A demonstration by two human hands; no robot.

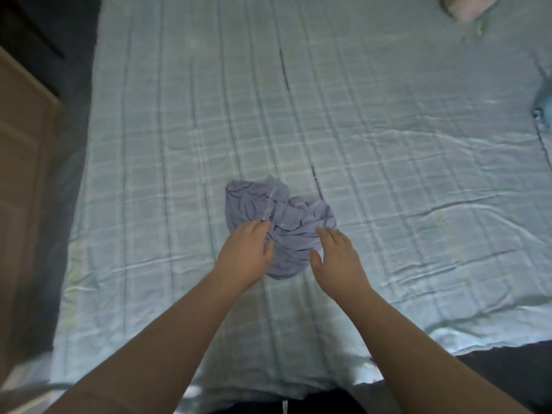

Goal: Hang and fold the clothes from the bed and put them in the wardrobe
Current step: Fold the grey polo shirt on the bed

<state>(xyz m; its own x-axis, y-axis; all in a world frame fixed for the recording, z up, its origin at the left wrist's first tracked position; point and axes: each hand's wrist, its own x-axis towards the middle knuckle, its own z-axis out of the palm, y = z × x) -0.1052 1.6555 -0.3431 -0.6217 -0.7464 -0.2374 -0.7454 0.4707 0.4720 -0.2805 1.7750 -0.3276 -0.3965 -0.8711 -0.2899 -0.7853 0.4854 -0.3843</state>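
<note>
Two arms outstretched | left hand [245, 253], right hand [338, 259]: fingers straight | over garment [283, 213]

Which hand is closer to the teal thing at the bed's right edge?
Right. The right hand lies left of and below the teal thing; the left hand is farther left.

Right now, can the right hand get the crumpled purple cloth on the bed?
Probably yes: the right hand is at the near edge of the purple cloth, its fingers straight, and nothing lies between them.
</note>
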